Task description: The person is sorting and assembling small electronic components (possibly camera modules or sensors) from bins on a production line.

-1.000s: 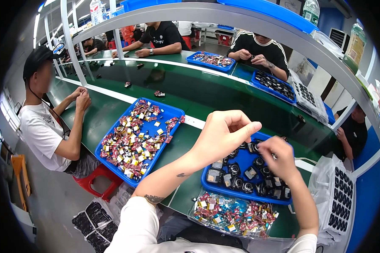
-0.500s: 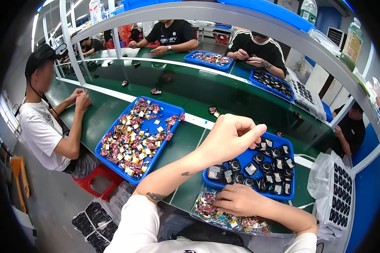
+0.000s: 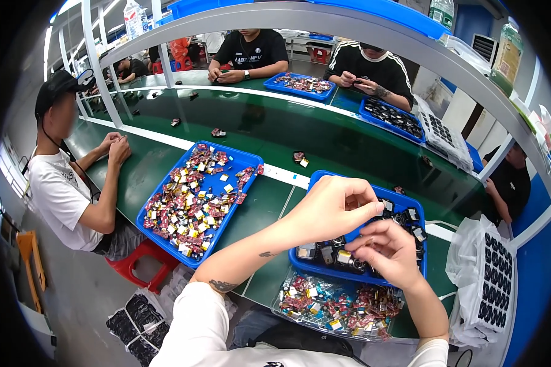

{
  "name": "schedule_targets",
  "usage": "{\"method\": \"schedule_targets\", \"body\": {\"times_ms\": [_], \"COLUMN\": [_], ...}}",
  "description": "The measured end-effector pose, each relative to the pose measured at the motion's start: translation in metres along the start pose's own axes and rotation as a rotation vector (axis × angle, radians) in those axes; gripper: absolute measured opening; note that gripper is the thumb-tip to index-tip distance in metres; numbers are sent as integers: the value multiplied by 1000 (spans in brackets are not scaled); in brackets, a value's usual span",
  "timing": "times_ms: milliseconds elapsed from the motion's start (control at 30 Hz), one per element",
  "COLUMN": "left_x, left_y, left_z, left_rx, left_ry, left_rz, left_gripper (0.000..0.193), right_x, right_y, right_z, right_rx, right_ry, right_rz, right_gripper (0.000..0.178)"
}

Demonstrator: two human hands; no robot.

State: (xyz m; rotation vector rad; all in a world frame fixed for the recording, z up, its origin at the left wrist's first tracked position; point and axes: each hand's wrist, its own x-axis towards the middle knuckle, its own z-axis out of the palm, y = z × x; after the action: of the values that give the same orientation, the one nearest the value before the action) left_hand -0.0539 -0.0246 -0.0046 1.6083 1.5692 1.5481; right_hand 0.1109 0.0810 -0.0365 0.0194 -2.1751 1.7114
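Head view, your station: your left hand [image 3: 337, 207], one, raised over the near blue tray [image 3: 337, 274], fingers curled, thumb drawn up to the forefinger; whether this grip is closed on anything you cannot tell from here. Your right hand [image 3: 390, 254], one, just beside the left and lower, over the same tray, thumb and forefinger bent together; its grip appears pinched on a white-and-yellow part [image 3: 344, 257], which shows at the fingertips above the tray's near side. In that tray, many black housings [image 3: 418, 233], partly hidden by your hands. Directly on your side of it, a clear tray [image 3: 327, 331] with a mixed heap of red boards [image 3: 367, 309], white and yellow pieces among them. To your left on the green table [image 3: 260, 223], a larger blue tray [image 3: 243, 160], heaped with similar boards, its far right part bare. Beyond, a dark green strip [image 3: 245, 150] carrying scattered small assemblies, one being a dark assembly [image 3: 300, 159] with a pale square. To your right, a white tray [image 3: 482, 235] with rows of black parts. At far left, a seated co-worker [image 3: 61, 189] in a white shirt and black cap, hands together; near that person, a red stool [image 3: 142, 263].
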Motion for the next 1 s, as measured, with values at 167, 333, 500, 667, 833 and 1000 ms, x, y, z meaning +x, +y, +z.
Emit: {"method": "schedule_targets", "body": {"times_ms": [167,333,500,667,833,1000], "left_x": [4,5,7,8,7,5], "left_y": [5,6,-7,-10,-8,-12], "left_z": [4,5,11,15,23,21], "left_rx": [-115,-90,-58,-116,-97,-115], "left_ry": [-72,-116,-46,-20,25,41], "left_rz": [4,-64,-13,-97,-9,-14], "left_gripper": [26,43,24,19,20,14], "right_x": [14,22,20,16,15,15], "right_y": [-12,-7,-10,-4,-1,-7], "right_z": [-20,-30,-31,-34,-33,-33], "right_rx": [53,130,120,108,-65,107], "right_ry": [282,244,274,319,294,198], "right_rz": [-141,-220,-177,-129,-219,-89], "right_gripper": [25,29,35,23,21,27]}}
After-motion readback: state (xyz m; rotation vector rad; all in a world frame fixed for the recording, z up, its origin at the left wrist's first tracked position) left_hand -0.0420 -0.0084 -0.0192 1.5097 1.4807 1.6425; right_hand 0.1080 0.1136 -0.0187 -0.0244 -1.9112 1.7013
